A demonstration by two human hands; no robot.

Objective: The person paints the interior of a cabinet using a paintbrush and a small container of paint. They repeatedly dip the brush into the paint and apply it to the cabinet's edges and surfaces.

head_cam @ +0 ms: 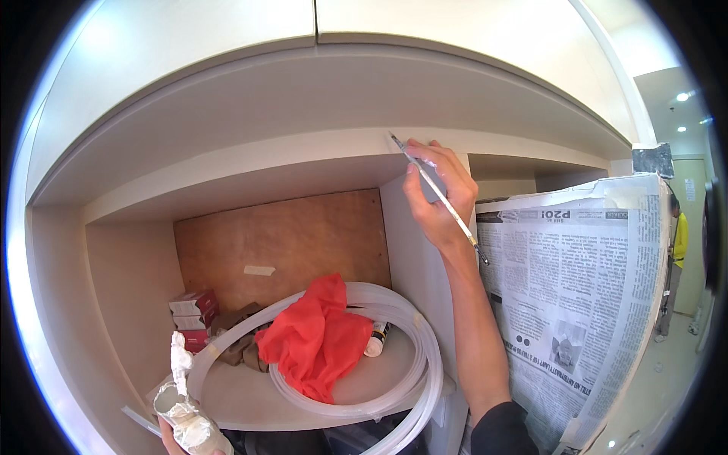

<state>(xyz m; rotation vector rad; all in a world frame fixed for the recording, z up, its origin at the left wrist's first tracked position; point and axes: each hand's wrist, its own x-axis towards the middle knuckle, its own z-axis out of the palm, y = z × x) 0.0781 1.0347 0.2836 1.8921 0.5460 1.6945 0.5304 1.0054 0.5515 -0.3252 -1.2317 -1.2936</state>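
My right hand (446,187) grips a slender paintbrush (437,193) between thumb and fingers. The brush slants up to the left, its dark tip at the pale rail (335,140) under the upper cabinet; I cannot tell whether it touches. White smears mark a finger. At the lower left, my left hand (166,437), mostly hidden, holds a small open container (196,426) crusted with white paint. A white-coated lid or flap (181,358) stands up from its rim.
Inside the cabinet, a red cloth (318,341) lies over coiled clear tubing (424,364), beside a capped tube (376,339) and small boxes (193,311). Newspaper covers a panel (560,284) close to my right forearm. A person in yellow (680,239) stands farther off at right.
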